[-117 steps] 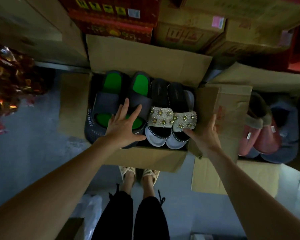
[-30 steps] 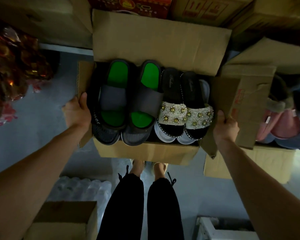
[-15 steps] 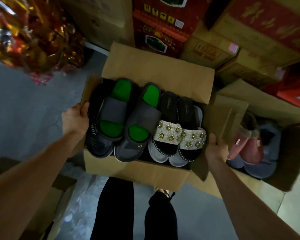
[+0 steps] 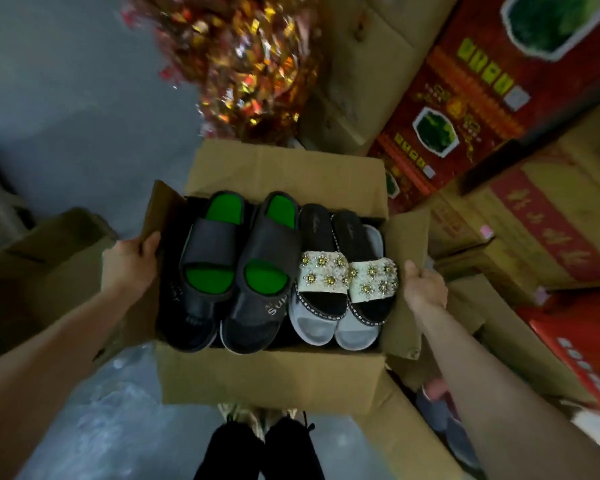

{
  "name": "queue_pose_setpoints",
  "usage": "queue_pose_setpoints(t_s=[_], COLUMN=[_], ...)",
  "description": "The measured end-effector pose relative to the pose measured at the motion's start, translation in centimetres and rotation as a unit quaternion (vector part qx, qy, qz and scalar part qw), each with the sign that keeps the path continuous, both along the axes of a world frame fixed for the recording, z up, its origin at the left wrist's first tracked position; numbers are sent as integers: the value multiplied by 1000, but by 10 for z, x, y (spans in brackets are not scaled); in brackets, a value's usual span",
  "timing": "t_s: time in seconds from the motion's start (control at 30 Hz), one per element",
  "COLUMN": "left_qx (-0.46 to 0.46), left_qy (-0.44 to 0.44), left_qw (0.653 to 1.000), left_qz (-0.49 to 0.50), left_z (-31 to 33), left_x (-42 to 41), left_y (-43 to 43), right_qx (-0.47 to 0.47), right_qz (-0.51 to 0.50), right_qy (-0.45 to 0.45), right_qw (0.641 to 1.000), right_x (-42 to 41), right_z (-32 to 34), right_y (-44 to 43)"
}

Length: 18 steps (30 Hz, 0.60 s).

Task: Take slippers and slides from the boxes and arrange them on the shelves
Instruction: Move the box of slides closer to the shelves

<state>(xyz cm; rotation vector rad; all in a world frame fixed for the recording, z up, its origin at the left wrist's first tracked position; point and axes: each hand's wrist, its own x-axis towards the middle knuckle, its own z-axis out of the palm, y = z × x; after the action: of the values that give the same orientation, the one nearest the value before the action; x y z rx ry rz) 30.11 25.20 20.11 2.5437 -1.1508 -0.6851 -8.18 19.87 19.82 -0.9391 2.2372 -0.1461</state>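
An open cardboard box [image 4: 271,375] is held up in front of me. Inside lie a pair of dark slides with green insoles [image 4: 236,268] on the left and a pair of black slides with white flowered straps [image 4: 343,275] on the right. My left hand [image 4: 129,261] grips the box's left flap and wall. My right hand [image 4: 423,289] grips the right flap. Both thumbs curl over the cardboard edges.
Red printed cartons [image 4: 471,98] and brown cartons [image 4: 551,237] are stacked at the right. A shiny gold-and-red foil bundle [image 4: 243,57] hangs ahead. Another open box with slippers [image 4: 440,410] sits low at the right. Cardboard [image 4: 42,258] lies at the left on the grey floor.
I have lifted the box with both hands and turned left; the foil bundle is now ahead and the slipper box has dropped to the lower right. The grips are unchanged.
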Motion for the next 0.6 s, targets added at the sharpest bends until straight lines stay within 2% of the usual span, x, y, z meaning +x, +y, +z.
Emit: queue_pose_setpoints(t_s=[0.13,0.33,0.6], left_qx=[-13,-81,-191], left_qy=[22,-1,-9], left_qw=[999,990,950], left_qz=[48,113,246], left_z=[45,130,241], left_x=[46,127,230], left_y=[35,81,106], right_qx=[-21,-104,-189], right_qz=[78,176,292], right_qy=[8,-12,-35], right_qw=[997,979,937], right_x=[49,146,300], right_z=[52,142,267], right_y=[-15,-36,-93])
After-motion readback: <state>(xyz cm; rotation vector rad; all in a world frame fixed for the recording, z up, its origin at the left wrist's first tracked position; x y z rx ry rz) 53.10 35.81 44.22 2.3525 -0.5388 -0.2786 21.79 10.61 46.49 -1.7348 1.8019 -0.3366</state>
